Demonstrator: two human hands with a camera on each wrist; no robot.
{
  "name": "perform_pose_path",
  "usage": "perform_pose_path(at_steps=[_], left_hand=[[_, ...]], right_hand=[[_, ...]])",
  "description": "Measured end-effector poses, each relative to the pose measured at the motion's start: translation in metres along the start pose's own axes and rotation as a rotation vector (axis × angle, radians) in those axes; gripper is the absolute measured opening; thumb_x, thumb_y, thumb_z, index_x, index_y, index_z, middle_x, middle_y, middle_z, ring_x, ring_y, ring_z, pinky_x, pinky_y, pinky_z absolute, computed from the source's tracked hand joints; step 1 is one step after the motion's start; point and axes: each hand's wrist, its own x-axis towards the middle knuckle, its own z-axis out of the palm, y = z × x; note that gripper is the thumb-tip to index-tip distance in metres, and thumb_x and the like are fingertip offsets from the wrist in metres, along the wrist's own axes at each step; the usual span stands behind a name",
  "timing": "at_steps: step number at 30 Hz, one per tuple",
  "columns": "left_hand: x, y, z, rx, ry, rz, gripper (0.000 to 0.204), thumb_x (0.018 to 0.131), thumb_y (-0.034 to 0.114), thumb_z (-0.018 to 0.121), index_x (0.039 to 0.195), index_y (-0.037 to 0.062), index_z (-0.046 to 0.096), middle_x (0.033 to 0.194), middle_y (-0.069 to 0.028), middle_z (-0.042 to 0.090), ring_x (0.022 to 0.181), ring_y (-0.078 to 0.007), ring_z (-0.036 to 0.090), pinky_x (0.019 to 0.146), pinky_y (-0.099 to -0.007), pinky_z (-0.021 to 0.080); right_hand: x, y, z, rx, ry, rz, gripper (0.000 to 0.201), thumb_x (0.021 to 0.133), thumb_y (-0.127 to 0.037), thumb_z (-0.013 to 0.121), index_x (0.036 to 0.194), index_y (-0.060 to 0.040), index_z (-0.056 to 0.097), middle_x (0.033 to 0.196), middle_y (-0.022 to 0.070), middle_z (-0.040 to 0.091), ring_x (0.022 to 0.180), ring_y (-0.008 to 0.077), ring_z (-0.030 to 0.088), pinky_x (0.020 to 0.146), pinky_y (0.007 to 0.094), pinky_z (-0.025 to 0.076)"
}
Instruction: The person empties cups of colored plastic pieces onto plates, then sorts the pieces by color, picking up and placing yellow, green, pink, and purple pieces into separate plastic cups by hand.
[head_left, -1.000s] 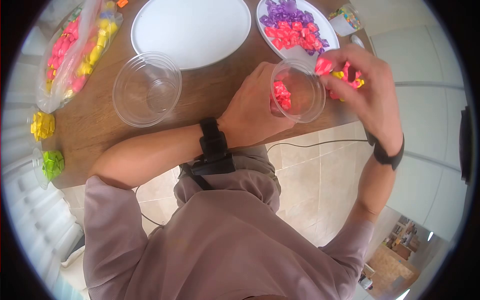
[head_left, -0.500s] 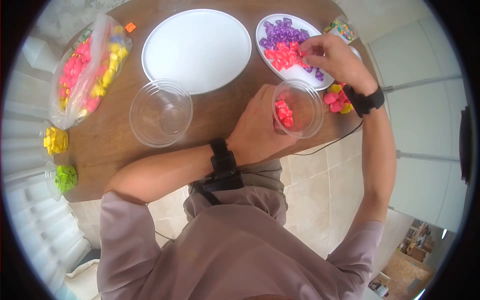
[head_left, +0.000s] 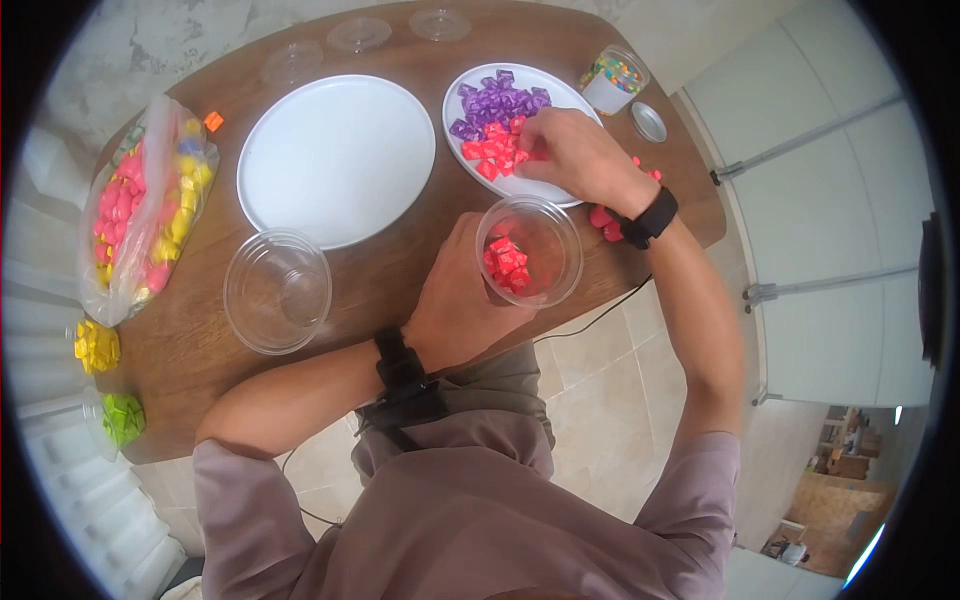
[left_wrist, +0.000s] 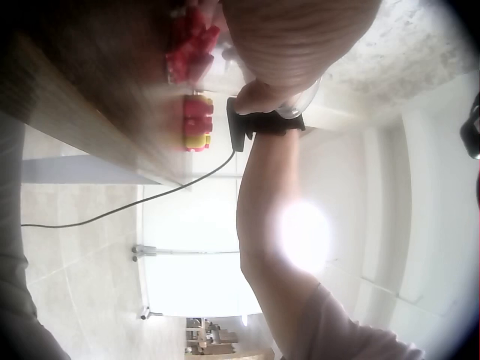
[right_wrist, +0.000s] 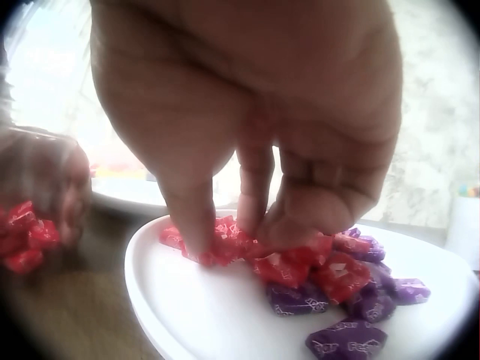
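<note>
While our left hand (head_left: 445,300) grips a clear, round plastic cup (head_left: 554,262), our right hand (head_left: 582,160), its pinch unclear, touches blocky red-wrapped candies (right_wrist: 346,277), likely light, slick and best held mid-body, on a round white plate (right_wrist: 199,311).

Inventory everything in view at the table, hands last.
table: 1, brown, centre
large plate: 1, white, table middle
small plate: 1, white, table right
purple candies: many, purple, small plate
held cup: 1, clear, front edge
red candies: many, red-pink, small plate, held cup
second cup: 1, clear, table front
round pieces: 3, clear, far edge
bag: 1, clear, table left
orange piece: 1, orange, beside bag
yellow pieces: several, yellow, left edge
green pieces: several, green, left edge
jar: 1, clear, far right
silver lid: 1, silver, beside jar
loose pieces: several, pink-yellow, right edge
wristbands: 2, black, wrists
shirt: 1, mauve, torso
left hand: 1, gripping held cup
right hand: 1, at red candies
</note>
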Motion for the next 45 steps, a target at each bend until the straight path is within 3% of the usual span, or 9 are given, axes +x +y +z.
perform_pose_path(at_steps=[6, 12, 14, 18, 20, 26, 28, 37, 45], left_hand=[[-0.001, -0.001, -0.002, 0.021, -0.005, -0.011, 0.074, 0.07, 0.015, 0.087, 0.134, 0.004, 0.052, 0.122, -0.0158, 0.057, 0.115, -0.0349, 0.057, 0.098, -0.0438, 0.048], [0.0, 0.001, -0.001, 0.036, 0.006, -0.012, 0.072, 0.069, 0.01, 0.088, 0.132, 0.005, 0.055, 0.122, -0.0126, 0.057, 0.112, -0.0276, 0.06, 0.096, -0.0385, 0.05], [0.0, 0.001, -0.001, 0.014, 0.004, -0.017, 0.071, 0.068, 0.009, 0.088, 0.131, 0.0051, 0.055, 0.122, -0.0126, 0.057, 0.112, -0.0277, 0.06, 0.096, -0.0385, 0.05], [-0.001, -0.002, 0.001, 0.024, 0.015, -0.008, 0.075, 0.067, 0.01, 0.09, 0.133, 0.0049, 0.054, 0.124, -0.0129, 0.057, 0.114, -0.028, 0.06, 0.096, -0.0388, 0.05], [-0.002, -0.002, 0.001, 0.03, 0.033, -0.01, 0.077, 0.066, 0.011, 0.091, 0.133, 0.0046, 0.054, 0.125, -0.013, 0.057, 0.114, -0.0281, 0.06, 0.096, -0.0389, 0.051], [-0.001, -0.002, -0.001, 0.049, 0.021, 0.012, 0.08, 0.067, 0.013, 0.092, 0.135, 0.0032, 0.052, 0.123, -0.0133, 0.058, 0.114, -0.029, 0.061, 0.097, -0.0392, 0.051], [-0.001, -0.001, -0.001, -0.006, -0.002, -0.023, 0.077, 0.072, 0.019, 0.087, 0.136, 0.0008, 0.049, 0.126, -0.0171, 0.055, 0.12, -0.0365, 0.055, 0.103, -0.0444, 0.047], [-0.002, -0.002, 0.001, 0.058, 0.036, -0.014, 0.079, 0.067, 0.011, 0.089, 0.136, 0.0029, 0.052, 0.124, -0.0145, 0.058, 0.117, -0.0311, 0.061, 0.099, -0.0397, 0.05], [-0.002, -0.002, 0.0, 0.043, 0.033, 0.003, 0.078, 0.068, 0.013, 0.09, 0.135, 0.0029, 0.052, 0.124, -0.0139, 0.058, 0.116, -0.0303, 0.061, 0.098, -0.0396, 0.05]], right_hand=[[-0.019, -0.009, -0.024, 0.28, 0.116, -0.007, 0.024, 0.082, -0.019, 0.081, 0.09, 0.0005, 0.07, 0.077, 0.0116, 0.066, 0.073, 0.022, 0.063, 0.068, 0.0349, 0.05], [-0.05, -0.065, -0.07, 0.481, -0.124, 0.192, 0.018, 0.084, -0.015, 0.08, 0.095, -0.0022, 0.073, 0.079, 0.0069, 0.065, 0.073, 0.0158, 0.06, 0.065, 0.0309, 0.048], [-0.054, -0.067, -0.065, 0.427, -0.235, -0.12, 0.015, 0.084, -0.008, 0.078, 0.095, -0.0008, 0.071, 0.085, 0.0023, 0.064, 0.073, 0.0101, 0.058, 0.063, 0.0286, 0.044], [-0.051, -0.067, -0.062, 0.308, -0.109, -0.086, 0.019, 0.086, -0.014, 0.079, 0.097, 0.0004, 0.072, 0.082, 0.007, 0.067, 0.071, 0.0165, 0.061, 0.065, 0.031, 0.049], [-0.044, -0.06, -0.065, 0.391, -0.085, 0.15, 0.019, 0.088, -0.013, 0.077, 0.099, 0.002, 0.072, 0.081, 0.006, 0.068, 0.073, 0.0137, 0.061, 0.066, 0.0297, 0.049], [-0.014, 0.018, -0.029, 0.386, -0.017, 0.145, 0.02, 0.089, -0.013, 0.076, 0.102, 0.0023, 0.074, 0.08, 0.0063, 0.068, 0.075, 0.013, 0.063, 0.068, 0.0295, 0.05], [-0.008, 0.023, -0.021, 0.365, 0.029, 0.137, 0.022, 0.087, -0.014, 0.077, 0.101, 0.0026, 0.073, 0.08, 0.0071, 0.068, 0.075, 0.0139, 0.063, 0.069, 0.0299, 0.051], [-0.002, 0.017, -0.006, 0.128, 0.023, 0.234, 0.022, 0.081, -0.016, 0.079, 0.094, 0.0, 0.073, 0.08, 0.014, 0.072, 0.075, 0.0279, 0.069, 0.072, 0.0397, 0.054], [-0.02, 0.001, -0.022, 0.372, 0.15, 0.101, 0.018, 0.085, -0.015, 0.08, 0.094, -0.0017, 0.073, 0.079, 0.0021, 0.068, 0.069, 0.01, 0.056, 0.065, 0.0288, 0.048]])
